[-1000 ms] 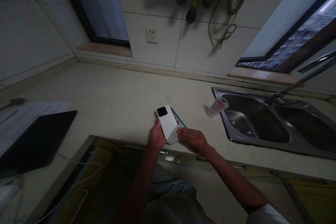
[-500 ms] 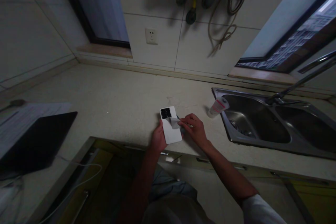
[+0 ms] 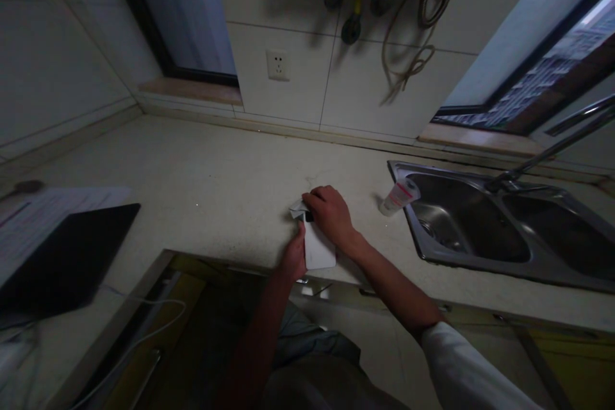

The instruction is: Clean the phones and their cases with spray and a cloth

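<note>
Across the pale countertop, work is concentrated near the front edge. The right hand, previously at the phone's right side, now lies across its upper part; the wiping appears to have advanced from the middle of the back to the far end. The left hand grasps the lower-left side, its thumb along the edge. The white phone is back face up, immediately right of the left hand and partly beneath the right; whether it touches the counter cannot be determined. The pale cloth, apparently pinched by the right fingertips, projects beyond the phone's upper-left corner, whereas it formerly lay over the back. Smallest, the dark camera block shows only in part beneath the right hand.
</note>
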A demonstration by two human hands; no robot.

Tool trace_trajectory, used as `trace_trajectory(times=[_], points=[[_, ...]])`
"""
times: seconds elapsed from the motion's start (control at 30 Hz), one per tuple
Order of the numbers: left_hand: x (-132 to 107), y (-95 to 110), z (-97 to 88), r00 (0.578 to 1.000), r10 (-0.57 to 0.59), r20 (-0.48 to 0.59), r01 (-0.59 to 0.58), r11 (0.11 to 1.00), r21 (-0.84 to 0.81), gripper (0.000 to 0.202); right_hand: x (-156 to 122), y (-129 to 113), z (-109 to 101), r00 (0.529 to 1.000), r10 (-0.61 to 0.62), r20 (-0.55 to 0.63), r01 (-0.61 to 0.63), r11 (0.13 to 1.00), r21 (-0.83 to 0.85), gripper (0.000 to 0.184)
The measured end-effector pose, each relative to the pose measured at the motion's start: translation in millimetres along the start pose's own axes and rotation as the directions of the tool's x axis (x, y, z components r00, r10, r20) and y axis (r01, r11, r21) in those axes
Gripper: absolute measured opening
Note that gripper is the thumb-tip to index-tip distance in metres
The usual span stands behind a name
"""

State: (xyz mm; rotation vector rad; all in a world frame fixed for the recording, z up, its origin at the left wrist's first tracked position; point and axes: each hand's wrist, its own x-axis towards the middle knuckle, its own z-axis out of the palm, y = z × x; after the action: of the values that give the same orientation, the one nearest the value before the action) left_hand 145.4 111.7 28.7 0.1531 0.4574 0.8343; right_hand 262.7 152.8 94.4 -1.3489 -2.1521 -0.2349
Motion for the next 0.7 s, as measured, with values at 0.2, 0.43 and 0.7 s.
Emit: trace_trajectory(times=[0.2, 0.43, 0.7], points=[[4.0, -0.5, 2.3, 0.996, 0.029, -0.090, -0.035, 0.997, -0.062, 0.049, -3.7, -7.4, 6.8, 0.917, -0.387, 0.096, 0.383, 0.922, 0.055, 0.017], [-0.3, 5.5, -0.7, 0.993, 0.096, -0.067, -0.103, 0.988, -0.118, 0.047, -37.3, -2.5, 5.2, 0.924, -0.369, 0.105, 0.355, 0.926, 0.128, 0.020], [-7.7, 1.6, 0.5, 0.995, 0.094, -0.019, -0.094, 0.995, -0.022, 0.070, -39.7, 9.0, -18.9, 0.940, -0.335, 0.058, 0.313, 0.919, 0.240, 0.024]])
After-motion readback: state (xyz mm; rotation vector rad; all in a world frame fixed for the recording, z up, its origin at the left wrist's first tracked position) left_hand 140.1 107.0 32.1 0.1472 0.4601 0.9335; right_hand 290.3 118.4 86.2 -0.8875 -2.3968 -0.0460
